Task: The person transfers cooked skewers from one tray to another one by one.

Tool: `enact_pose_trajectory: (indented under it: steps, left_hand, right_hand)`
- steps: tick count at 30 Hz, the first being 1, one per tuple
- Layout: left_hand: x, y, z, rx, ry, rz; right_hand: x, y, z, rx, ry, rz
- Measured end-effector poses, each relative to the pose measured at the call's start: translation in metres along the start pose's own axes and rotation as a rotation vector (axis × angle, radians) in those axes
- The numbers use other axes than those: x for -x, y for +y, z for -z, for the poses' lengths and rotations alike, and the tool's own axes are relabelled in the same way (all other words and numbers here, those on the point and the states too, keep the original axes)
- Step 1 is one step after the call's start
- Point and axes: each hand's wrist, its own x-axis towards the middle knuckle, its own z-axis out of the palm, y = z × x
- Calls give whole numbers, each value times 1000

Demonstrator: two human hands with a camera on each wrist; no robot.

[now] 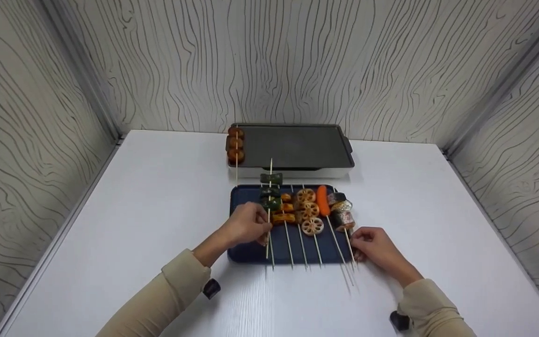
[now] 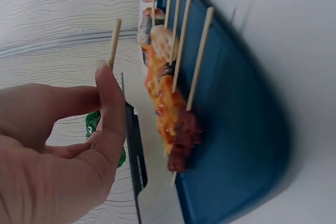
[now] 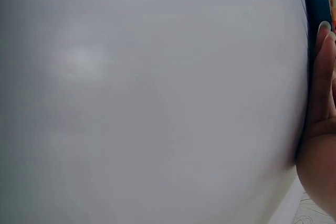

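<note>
My left hand (image 1: 248, 224) pinches the bare lower stick of a skewer of dark green vegetable pieces (image 1: 271, 178) between thumb and fingers. That skewer is raised above the blue tray (image 1: 246, 252), its tip pointing toward the griddle. In the left wrist view the green pieces (image 2: 93, 121) are mostly hidden behind the left hand (image 2: 68, 145). At the tray's right edge, my right hand (image 1: 377, 248) grips the rim with curled fingers, beside the stick of a fish skewer (image 1: 344, 219). The right wrist view shows only part of this hand (image 3: 320, 93) against the tray's side.
Several skewers lie on the tray, among them lotus root slices (image 1: 312, 226), an orange sausage (image 1: 323, 200) and yellow-orange pieces (image 1: 282, 218). Behind stands a dark griddle (image 1: 297, 145) with a skewer of round brown pieces (image 1: 236, 155) on its left side. Patterned walls (image 1: 279, 65) enclose the white table (image 1: 166, 187).
</note>
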Motion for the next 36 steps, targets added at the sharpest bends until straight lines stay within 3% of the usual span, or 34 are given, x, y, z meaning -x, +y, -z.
enact_pose_trajectory:
  steps: [8, 17, 24, 36]
  left_hand:
    - [7, -28, -1, 5, 14, 54]
    - [7, -42, 6, 31, 59, 125]
    - [7, -48, 4, 25, 36, 164]
    - [7, -45, 1, -37, 28, 154]
  right_hand:
    - [0, 2, 1, -18, -18, 20]
    - [-1, 5, 2, -48, -27, 19]
    - [-1, 3, 0, -35, -17, 23]
    - [0, 2, -1, -20, -13, 18]
